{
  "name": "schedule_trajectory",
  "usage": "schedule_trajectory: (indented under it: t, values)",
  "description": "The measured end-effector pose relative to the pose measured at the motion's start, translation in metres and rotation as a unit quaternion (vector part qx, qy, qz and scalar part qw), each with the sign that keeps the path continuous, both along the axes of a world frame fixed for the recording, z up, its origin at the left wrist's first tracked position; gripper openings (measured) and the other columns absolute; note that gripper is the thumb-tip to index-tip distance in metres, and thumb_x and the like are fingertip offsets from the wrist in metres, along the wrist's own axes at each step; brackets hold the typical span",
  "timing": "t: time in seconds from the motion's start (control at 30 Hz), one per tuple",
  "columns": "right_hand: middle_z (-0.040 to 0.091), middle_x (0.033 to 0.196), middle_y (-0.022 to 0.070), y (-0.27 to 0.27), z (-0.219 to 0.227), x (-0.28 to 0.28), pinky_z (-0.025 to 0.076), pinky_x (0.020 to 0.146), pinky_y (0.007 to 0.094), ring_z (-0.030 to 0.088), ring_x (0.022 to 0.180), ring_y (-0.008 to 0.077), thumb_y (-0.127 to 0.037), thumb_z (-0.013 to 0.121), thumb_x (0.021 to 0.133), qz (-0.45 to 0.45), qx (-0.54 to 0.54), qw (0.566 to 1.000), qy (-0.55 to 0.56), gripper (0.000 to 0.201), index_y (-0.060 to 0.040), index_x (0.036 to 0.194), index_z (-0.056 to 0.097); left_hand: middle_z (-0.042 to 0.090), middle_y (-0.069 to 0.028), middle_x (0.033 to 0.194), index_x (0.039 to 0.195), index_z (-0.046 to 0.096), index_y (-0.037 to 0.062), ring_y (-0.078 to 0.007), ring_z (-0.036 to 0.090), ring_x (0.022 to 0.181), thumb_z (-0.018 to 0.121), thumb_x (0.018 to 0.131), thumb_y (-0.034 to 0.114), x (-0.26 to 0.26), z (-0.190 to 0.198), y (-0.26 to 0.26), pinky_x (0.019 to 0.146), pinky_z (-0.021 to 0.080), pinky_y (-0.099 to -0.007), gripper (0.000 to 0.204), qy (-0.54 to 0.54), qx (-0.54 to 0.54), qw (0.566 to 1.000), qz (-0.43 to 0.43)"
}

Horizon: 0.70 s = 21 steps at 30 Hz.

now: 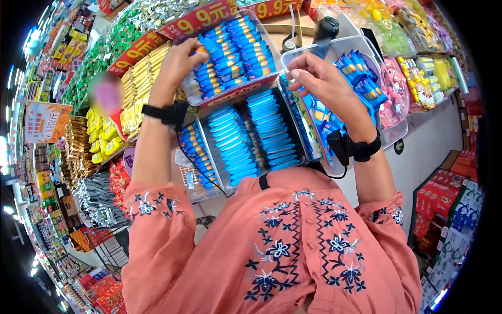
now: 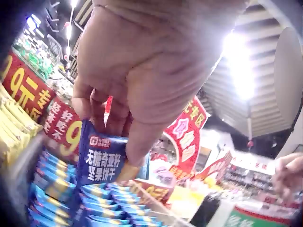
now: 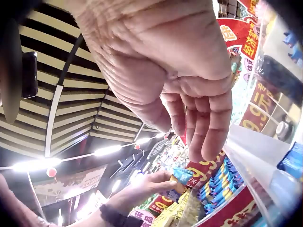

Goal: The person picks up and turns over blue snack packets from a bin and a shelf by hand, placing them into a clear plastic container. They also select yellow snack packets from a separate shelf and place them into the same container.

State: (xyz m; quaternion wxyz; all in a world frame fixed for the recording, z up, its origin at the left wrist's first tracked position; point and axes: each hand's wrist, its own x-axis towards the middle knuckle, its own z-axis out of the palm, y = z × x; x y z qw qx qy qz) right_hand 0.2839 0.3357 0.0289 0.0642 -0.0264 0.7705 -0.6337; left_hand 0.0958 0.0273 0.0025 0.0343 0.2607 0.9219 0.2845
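Packet (image 2: 100, 158) sits pinched in left hand (image 1: 179, 64), right hand (image 1: 325, 83) loosely open.

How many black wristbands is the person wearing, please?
2: the left wristband sits just behind the left hand, the right wristband just behind the right hand.

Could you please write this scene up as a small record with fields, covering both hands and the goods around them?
Place: shop display of wrapped snacks
Left hand: pinches a blue packet above the upper bin
Packet print: white lettering on dark blue
Right hand: holds nothing, fingers loosely bent, near heaped blue packets
Upper bin: blue packets in rows
Nearer the person: light-blue packets, also in rows
Left side: yellow packets
Behind: red signs reading 9.9元
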Motion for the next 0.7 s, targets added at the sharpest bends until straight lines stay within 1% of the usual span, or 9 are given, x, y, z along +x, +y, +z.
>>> schedule_trajectory:
  t: [0.03, 0.13, 0.2, 0.23, 0.33, 0.43, 0.53, 0.63, 0.7]
  values:
    - [0.067, 0.105, 0.0061, 0.000, -0.001, -0.001, 0.053, 0.071, 0.0253, 0.067, 0.089, 0.0111, -0.021, 0.055, 0.101, 0.003, -0.008, 1.000, -0.006, 0.024, -0.0024, 0.115, 0.058, 0.070, -0.0146, 0.092, 0.104, 0.067, 0.0050, -0.0300, 0.067, 0.086, 0.073, 0.087, 0.028, -0.019, -0.013, -0.009, 0.078, 0.050, -0.0410, 0.029, 0.040, -0.054, 0.997, 0.024]
    - [0.067, 0.101, 0.0053, -0.001, -0.002, 0.000, 0.053, 0.069, 0.0254, 0.067, 0.086, 0.0110, -0.021, 0.058, 0.100, -0.002, -0.027, 0.999, -0.022, 0.023, -0.0023, 0.113, 0.059, 0.069, -0.0202, 0.091, 0.103, 0.066, 0.0072, -0.0392, 0.065, 0.085, 0.072, 0.087, 0.027, -0.049, -0.039, -0.021, 0.077, 0.050, -0.0458, 0.026, 0.143, -0.146, 0.979, 0.012]
    - [0.065, 0.094, 0.0026, -0.004, 0.002, 0.001, 0.053, 0.068, 0.0253, 0.065, 0.081, 0.0102, -0.019, 0.060, 0.097, -0.022, -0.034, 0.999, -0.030, 0.021, -0.0025, 0.110, 0.061, 0.071, -0.0156, 0.096, 0.106, 0.066, 0.0096, -0.0381, 0.065, 0.090, 0.073, 0.084, 0.026, -0.060, -0.053, -0.020, 0.078, 0.051, -0.0476, 0.028, 0.146, -0.192, 0.970, 0.022]
    - [0.065, 0.094, 0.0026, -0.004, 0.002, 0.000, 0.053, 0.068, 0.0252, 0.065, 0.081, 0.0103, -0.019, 0.060, 0.097, -0.024, -0.035, 0.999, -0.034, 0.021, -0.0024, 0.110, 0.061, 0.072, -0.0132, 0.098, 0.107, 0.066, 0.0108, -0.0375, 0.064, 0.092, 0.074, 0.083, 0.025, -0.063, -0.057, -0.018, 0.079, 0.052, -0.0485, 0.029, 0.147, -0.215, 0.965, 0.026]
    - [0.064, 0.094, 0.0027, -0.002, -0.001, -0.001, 0.053, 0.068, 0.0252, 0.065, 0.080, 0.0104, -0.019, 0.060, 0.097, -0.023, -0.039, 0.998, -0.040, 0.021, -0.0021, 0.109, 0.061, 0.071, -0.0120, 0.102, 0.111, 0.065, 0.0110, -0.0371, 0.064, 0.093, 0.073, 0.083, 0.023, -0.070, -0.068, -0.013, 0.080, 0.053, -0.0483, 0.031, 0.176, -0.283, 0.943, 0.012]
    - [0.064, 0.093, 0.0026, -0.003, -0.004, -0.002, 0.053, 0.069, 0.0255, 0.064, 0.080, 0.0104, -0.018, 0.060, 0.097, -0.013, -0.051, 0.998, -0.033, 0.020, -0.0016, 0.109, 0.061, 0.069, -0.0206, 0.095, 0.104, 0.065, 0.0083, -0.0409, 0.064, 0.090, 0.069, 0.087, 0.023, -0.076, -0.084, -0.013, 0.078, 0.052, -0.0531, 0.023, 0.222, -0.239, 0.945, 0.014]
    - [0.063, 0.093, 0.0025, -0.005, -0.004, -0.002, 0.053, 0.071, 0.0259, 0.063, 0.080, 0.0103, -0.017, 0.060, 0.097, -0.009, -0.063, 0.997, -0.041, 0.020, -0.0010, 0.109, 0.061, 0.069, -0.0198, 0.101, 0.105, 0.065, 0.0081, -0.0407, 0.064, 0.092, 0.066, 0.088, 0.020, -0.084, -0.094, -0.011, 0.079, 0.052, -0.0529, 0.021, 0.211, -0.264, 0.941, 0.007]
    - [0.063, 0.094, 0.0023, -0.005, -0.004, -0.002, 0.054, 0.071, 0.0260, 0.063, 0.080, 0.0102, -0.016, 0.060, 0.097, -0.006, -0.065, 0.997, -0.047, 0.019, -0.0010, 0.109, 0.061, 0.069, -0.0172, 0.103, 0.105, 0.065, 0.0086, -0.0401, 0.063, 0.098, 0.066, 0.087, 0.019, -0.090, -0.103, -0.009, 0.083, 0.052, -0.0511, 0.021, 0.173, -0.287, 0.942, 0.018]
    - [0.063, 0.094, 0.0021, -0.004, -0.005, -0.003, 0.053, 0.071, 0.0258, 0.062, 0.081, 0.0101, -0.016, 0.060, 0.097, -0.003, -0.064, 0.997, -0.047, 0.019, -0.0015, 0.109, 0.061, 0.068, -0.0168, 0.105, 0.106, 0.065, 0.0073, -0.0381, 0.063, 0.100, 0.066, 0.086, 0.017, -0.094, -0.110, -0.012, 0.083, 0.053, -0.0505, 0.022, 0.182, -0.287, 0.940, -0.019]
